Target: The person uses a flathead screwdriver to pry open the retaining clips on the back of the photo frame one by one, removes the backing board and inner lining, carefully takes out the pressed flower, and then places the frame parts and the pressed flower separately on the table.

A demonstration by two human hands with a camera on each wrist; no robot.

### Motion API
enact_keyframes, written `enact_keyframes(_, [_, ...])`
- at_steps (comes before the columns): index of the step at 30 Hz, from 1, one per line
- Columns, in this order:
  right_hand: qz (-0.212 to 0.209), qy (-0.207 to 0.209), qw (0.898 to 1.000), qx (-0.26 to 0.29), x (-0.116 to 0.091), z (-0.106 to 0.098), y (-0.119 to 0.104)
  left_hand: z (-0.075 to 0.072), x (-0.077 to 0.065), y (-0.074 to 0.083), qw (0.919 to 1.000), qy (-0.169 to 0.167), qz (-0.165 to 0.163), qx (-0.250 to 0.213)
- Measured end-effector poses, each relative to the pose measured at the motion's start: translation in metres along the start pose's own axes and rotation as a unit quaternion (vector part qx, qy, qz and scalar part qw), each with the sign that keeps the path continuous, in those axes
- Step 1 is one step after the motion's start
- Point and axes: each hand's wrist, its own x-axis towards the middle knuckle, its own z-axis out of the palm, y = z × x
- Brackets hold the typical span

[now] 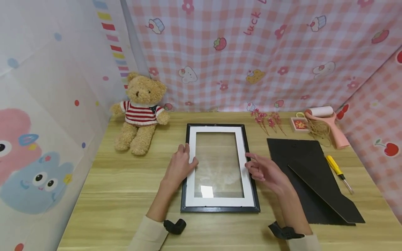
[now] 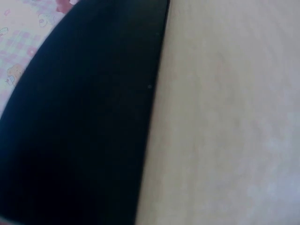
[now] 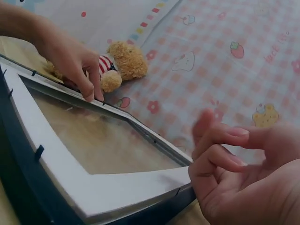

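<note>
A black picture frame [image 1: 256,205] lies on the table, its back side up. Inside it a white mat [image 1: 219,201] surrounds a clear pane [image 1: 218,164]. My left hand [image 1: 179,164] grips the frame's left edge, thumb and fingers bent at the border; the right wrist view shows the fingertips meeting the rim. My right hand [image 1: 265,171] is at the right edge with its fingers loosely bent and nothing held; its index finger reaches toward the rim. Small dark tabs [image 3: 39,152] stick up along the frame. The left wrist view shows only a blurred dark surface and wood.
Black backing boards [image 1: 295,153] lie to the right, near a yellow-handled screwdriver [image 1: 339,169]. Behind them are twine [image 1: 320,129], a small box [image 1: 299,124], a pink tool [image 1: 337,132] and a white roll [image 1: 321,111]. Pink dried flowers [image 1: 267,120] and a teddy bear [image 1: 141,115] are at the back.
</note>
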Motion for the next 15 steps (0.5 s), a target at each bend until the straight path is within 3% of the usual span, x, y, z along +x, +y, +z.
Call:
enact_keyframes(5, [-0.011,-0.055,0.991,0.121,-0.005,-0.011,0.004,-0.008,0.000,0.005,1.0000,-0.007,0.005,0.004])
enact_keyframes(10, [-0.002,-0.091,0.986,0.141,-0.005,-0.018,0.005,-0.015,0.000,0.010,0.9999,-0.009,0.007,0.001])
enact_keyframes(15, [0.004,-0.111,0.983,0.147,-0.003,-0.019,0.006,-0.012,0.000,0.007,0.9999,-0.009,0.002,0.010])
